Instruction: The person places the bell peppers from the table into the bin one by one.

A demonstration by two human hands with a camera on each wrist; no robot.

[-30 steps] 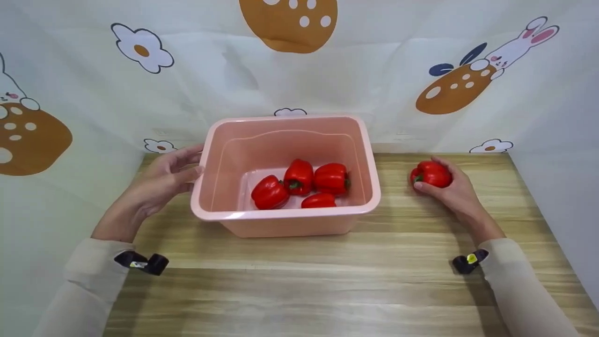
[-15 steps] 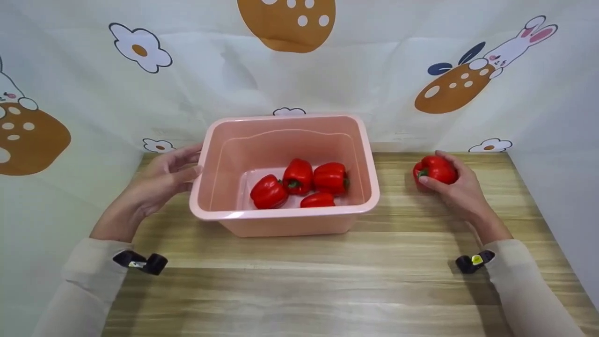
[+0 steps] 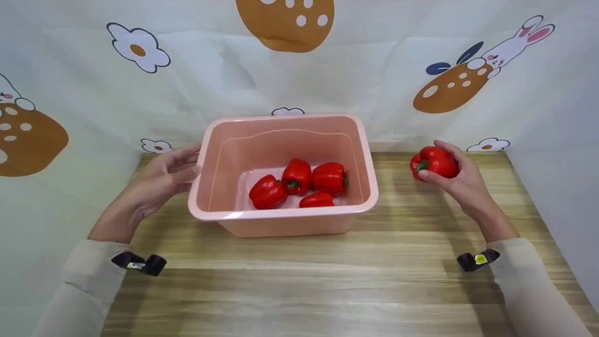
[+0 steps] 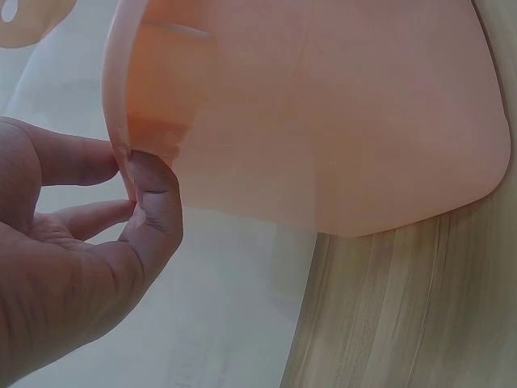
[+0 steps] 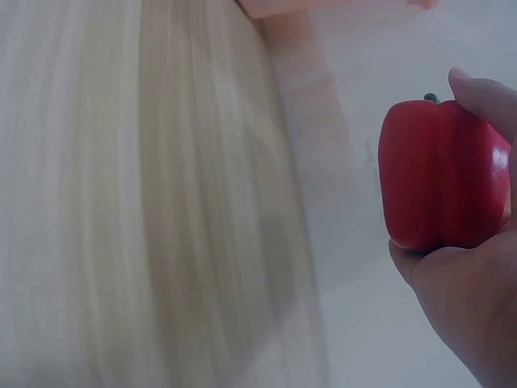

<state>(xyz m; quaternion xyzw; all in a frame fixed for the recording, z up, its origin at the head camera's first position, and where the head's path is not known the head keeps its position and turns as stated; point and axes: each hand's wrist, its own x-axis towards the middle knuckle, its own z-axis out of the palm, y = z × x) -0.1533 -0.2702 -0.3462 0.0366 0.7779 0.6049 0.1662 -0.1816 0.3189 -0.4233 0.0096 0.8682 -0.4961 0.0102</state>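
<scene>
A pink plastic bin (image 3: 285, 224) stands on the wooden table with several red bell peppers (image 3: 268, 192) lying on its floor. One of these is partly hidden behind the near rim. At the bin's left side my left hand (image 3: 161, 180) pinches the rim; the left wrist view shows thumb and fingers on the pink edge (image 4: 117, 73). To the right of the bin, my right hand (image 3: 461, 180) grips another red bell pepper (image 3: 437, 161) between thumb and fingers. In the right wrist view this pepper (image 5: 440, 174) is held off the tabletop, its green stem showing.
The wooden table (image 3: 290, 285) extends in front of the bin and to its right. A pale printed sheet (image 3: 398, 65) rises behind the table, and pale walls flank both sides. Black wrist cameras (image 3: 140, 264) are strapped over both sleeves.
My right hand has lifted the bell pepper off the table, moving it slightly up and away. My left hand keeps hold of the bin's rim, and the bin has stayed in place.
</scene>
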